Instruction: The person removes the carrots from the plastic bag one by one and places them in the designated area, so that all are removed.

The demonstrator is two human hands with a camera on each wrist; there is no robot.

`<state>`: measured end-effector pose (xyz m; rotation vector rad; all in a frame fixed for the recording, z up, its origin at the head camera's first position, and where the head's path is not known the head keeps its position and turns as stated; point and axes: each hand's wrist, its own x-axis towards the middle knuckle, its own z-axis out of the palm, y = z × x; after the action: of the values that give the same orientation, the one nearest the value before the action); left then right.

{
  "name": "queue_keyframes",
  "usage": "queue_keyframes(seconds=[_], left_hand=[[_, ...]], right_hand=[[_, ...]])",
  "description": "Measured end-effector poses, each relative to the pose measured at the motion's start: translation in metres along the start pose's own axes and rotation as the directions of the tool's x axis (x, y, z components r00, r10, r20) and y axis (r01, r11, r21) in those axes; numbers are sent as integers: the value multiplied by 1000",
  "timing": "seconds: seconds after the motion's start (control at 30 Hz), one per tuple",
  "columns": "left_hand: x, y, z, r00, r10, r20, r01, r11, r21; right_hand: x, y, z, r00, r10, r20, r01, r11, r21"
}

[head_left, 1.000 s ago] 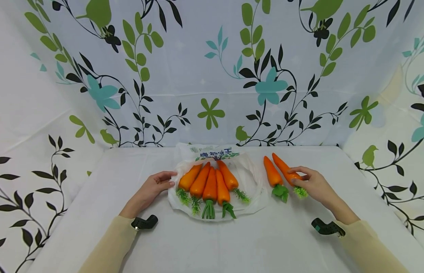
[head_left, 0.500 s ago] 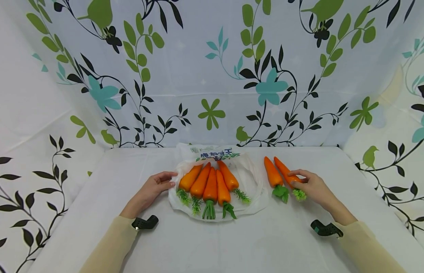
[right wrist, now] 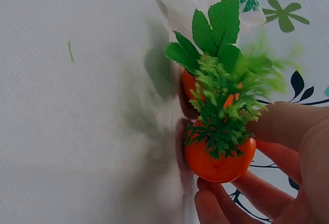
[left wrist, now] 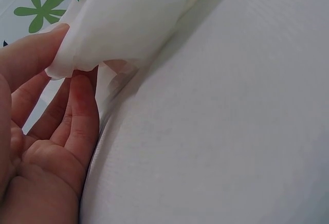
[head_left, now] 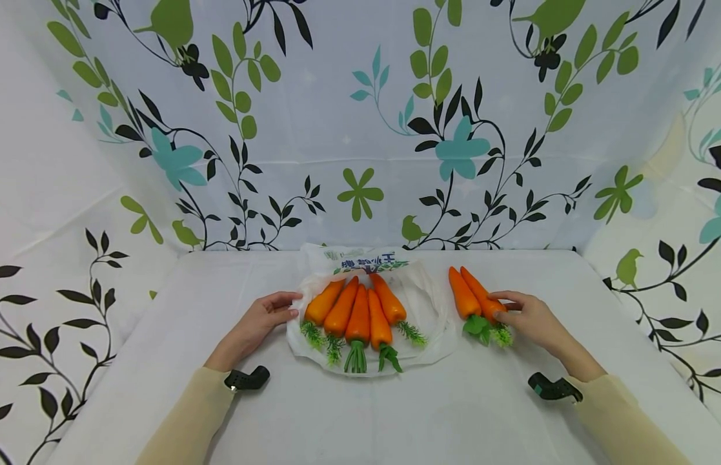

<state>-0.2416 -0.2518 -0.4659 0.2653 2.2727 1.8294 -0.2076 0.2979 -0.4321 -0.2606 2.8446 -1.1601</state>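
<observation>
A white plastic bag (head_left: 432, 352) with dark printing lies flat, several orange carrots (head_left: 358, 318) fanned out on it with their green tops toward me. My left hand (head_left: 266, 318) pinches the bag's left edge; in the left wrist view the thumb and fingers (left wrist: 82, 100) have the thin plastic between them. To the right of the bag, my right hand (head_left: 531, 318) grips a carrot (head_left: 477, 287) near its frilly light-green top (right wrist: 221, 111). That carrot lies against another carrot (head_left: 461, 294) with broad green leaves (right wrist: 218, 29), tips pointing away from me.
A white cloth covers the table (head_left: 366, 420). Behind it hangs a curtain (head_left: 314, 129) printed with leaves, birds and flowers. A small green shred (right wrist: 71, 52) lies on the cloth in the right wrist view.
My right hand has shifted the gripped carrot left, closing the gap to the leafy carrot so the two lie side by side. The left hand and the bag stay in place.
</observation>
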Motion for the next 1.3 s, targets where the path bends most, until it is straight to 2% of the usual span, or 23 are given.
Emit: queue_keyframes(seconds=[0.27,0.63,0.97,1.13,1.3], left_hand=[[1,-4,0,1000,18,14,-18,1000,-15],[1,-3,0,1000,12,8,-11,1000,-14],[2,-5,-2,1000,11,6,-11,1000,1],[3,-5,-2,1000,10,8,-10,1000,6],[4,-5,-2,1000,7,7,-7,1000,17]], right_hand=[[-1,-1,-3,1000,-16,-6,16,1000,-16],[-2,-4,-6,998,-48,-41,47,999,-27],[-1,-20,-4,991,-100,-92,97,995,-36],[2,-27,2,986,-121,-118,119,993,-18],[4,-38,10,976,-171,-133,174,985,10]])
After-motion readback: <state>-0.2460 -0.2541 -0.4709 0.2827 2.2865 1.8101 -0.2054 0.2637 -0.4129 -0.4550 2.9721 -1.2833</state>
